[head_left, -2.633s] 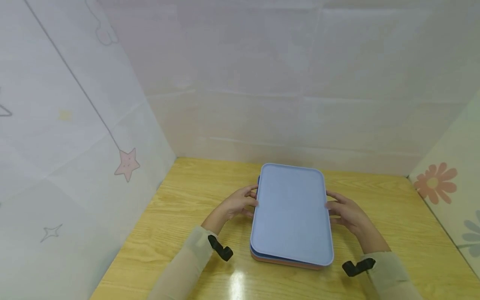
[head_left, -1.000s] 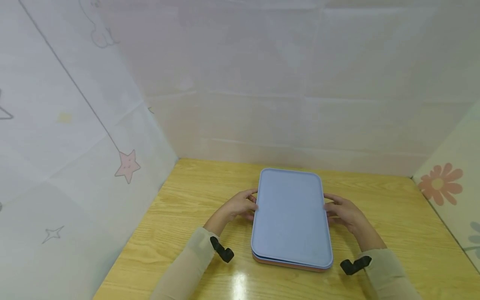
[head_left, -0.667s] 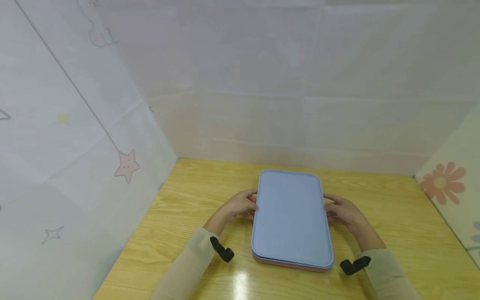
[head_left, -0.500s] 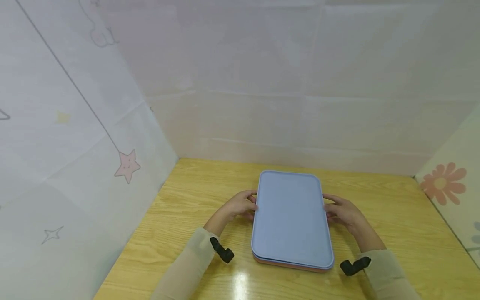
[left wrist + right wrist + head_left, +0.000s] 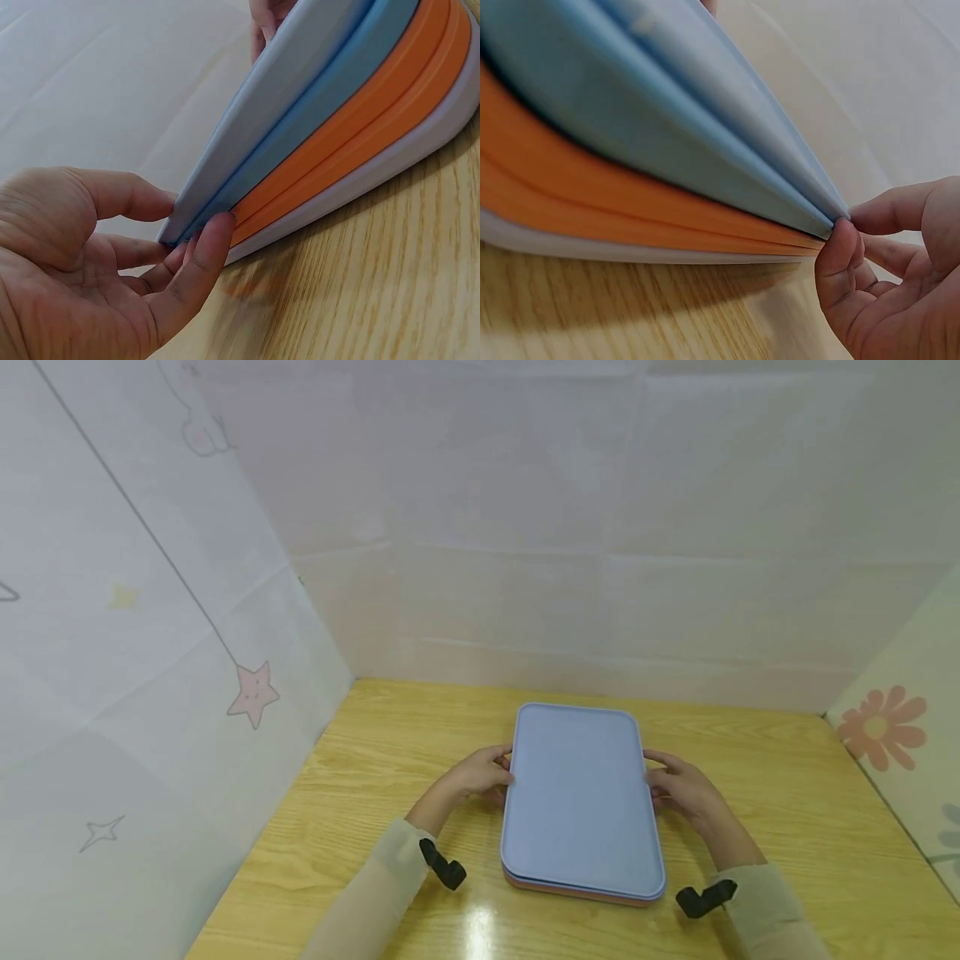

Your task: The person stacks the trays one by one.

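Observation:
A stack of rectangular trays lies on the table: a light blue tray (image 5: 581, 802) on top, a deeper blue tray (image 5: 315, 112) under it, then orange trays (image 5: 360, 124) and a pale tray (image 5: 390, 169) at the bottom. My left hand (image 5: 476, 774) holds the left long side, thumb on the top tray's rim and fingers against the edges below. On the right long side, my right hand (image 5: 682, 785) pinches the upper trays' edges between thumb and fingers. Some fingertips are hidden behind the edges.
The stack rests on a wood-grain table (image 5: 375, 735). Pale cloth walls (image 5: 487, 568) stand behind and at both sides, printed with a pink star (image 5: 253, 693) and an orange flower (image 5: 876, 727). Each sleeve bears a black clip-like piece (image 5: 444, 865).
Since the oldest frame, the top light blue tray has come down and slightly toward me, lining up with the stack. Both hands moved with it. Over the last half second there is hardly any movement.

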Tool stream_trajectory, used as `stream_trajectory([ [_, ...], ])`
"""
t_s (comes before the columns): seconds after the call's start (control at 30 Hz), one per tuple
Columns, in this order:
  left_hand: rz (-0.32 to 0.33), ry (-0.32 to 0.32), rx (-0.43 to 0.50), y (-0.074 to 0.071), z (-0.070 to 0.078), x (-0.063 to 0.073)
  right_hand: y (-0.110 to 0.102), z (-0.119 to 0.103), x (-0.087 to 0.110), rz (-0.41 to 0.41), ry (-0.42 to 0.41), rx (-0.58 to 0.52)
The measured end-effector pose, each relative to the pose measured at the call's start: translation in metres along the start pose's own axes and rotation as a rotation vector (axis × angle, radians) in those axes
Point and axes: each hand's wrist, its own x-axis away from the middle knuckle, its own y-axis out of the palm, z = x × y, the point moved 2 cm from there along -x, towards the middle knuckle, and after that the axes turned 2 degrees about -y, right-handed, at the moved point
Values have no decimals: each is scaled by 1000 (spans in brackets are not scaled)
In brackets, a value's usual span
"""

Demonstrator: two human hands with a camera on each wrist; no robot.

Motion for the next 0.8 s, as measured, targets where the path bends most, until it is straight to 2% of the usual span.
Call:
stream_trajectory([
  [0.47, -23, 23, -14, 1, -2, 2, 0, 2, 3, 23, -18, 19],
  [0.63, -19, 35, 5, -6, -5, 5, -6, 3, 5, 12, -50, 31],
  [0.8, 12, 48, -37, -16, 0, 17, -17, 6, 7, 1, -84, 44],
])
